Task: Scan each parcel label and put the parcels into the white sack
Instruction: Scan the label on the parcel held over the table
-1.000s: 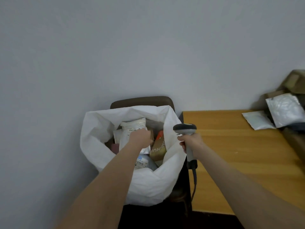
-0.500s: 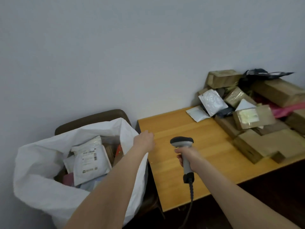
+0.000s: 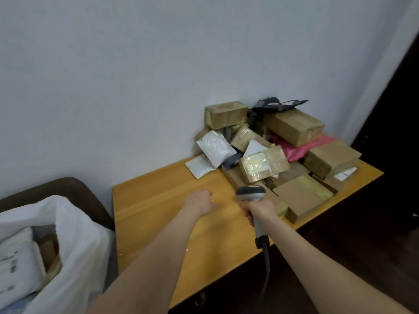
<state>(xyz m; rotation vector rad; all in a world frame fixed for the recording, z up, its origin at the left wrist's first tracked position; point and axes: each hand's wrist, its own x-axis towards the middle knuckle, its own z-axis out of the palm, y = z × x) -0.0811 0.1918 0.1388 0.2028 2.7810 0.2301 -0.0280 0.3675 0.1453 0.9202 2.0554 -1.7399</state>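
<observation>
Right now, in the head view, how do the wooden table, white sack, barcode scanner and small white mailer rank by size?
1. wooden table
2. white sack, though the frame cuts it off
3. barcode scanner and small white mailer look alike; the scanner is nearer, so I leave them unranked.

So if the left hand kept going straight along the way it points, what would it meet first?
Ahead of the left hand lies bare table, then probably the small white pouch; depth is unclear.
</observation>
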